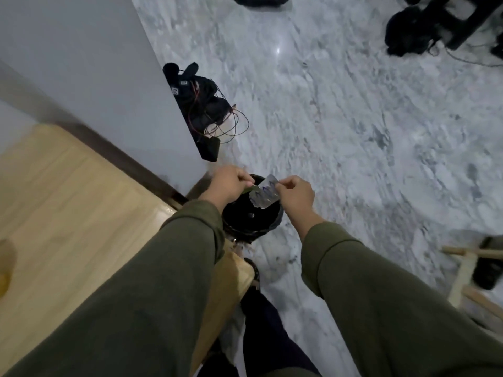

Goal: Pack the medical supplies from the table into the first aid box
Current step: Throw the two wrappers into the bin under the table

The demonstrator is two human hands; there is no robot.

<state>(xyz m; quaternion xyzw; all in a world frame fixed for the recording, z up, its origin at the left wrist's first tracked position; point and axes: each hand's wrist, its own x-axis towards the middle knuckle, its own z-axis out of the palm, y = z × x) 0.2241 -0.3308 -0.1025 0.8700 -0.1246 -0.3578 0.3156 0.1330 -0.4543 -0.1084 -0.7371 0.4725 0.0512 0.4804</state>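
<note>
Marble floor [340, 118], white with grey veins, fills most of the head view, and 2 hands are out over 1 round black bin with a black liner [251, 221] standing on it. Both arms are in olive-green long sleeves [152, 281]. The left hand [231, 186] is pinched shut on 1 thin dark-green strip [251, 189], too blurry to say exactly what it is. The right hand [295, 194] pinches the top edge of 1 small silvery wrapper with blue zigzag print [263, 195], so that wrapper hangs right above the bin opening, between the 2 hands. The strip and the wrapper touch or overlap at the middle, can't tell which. On the left sits 1 light wooden desk [62, 202], and the bin is just beside its corner. 1 black bundle with thin red wires [206, 110] lies on the floor further back by the grey wall [81, 63].
</note>
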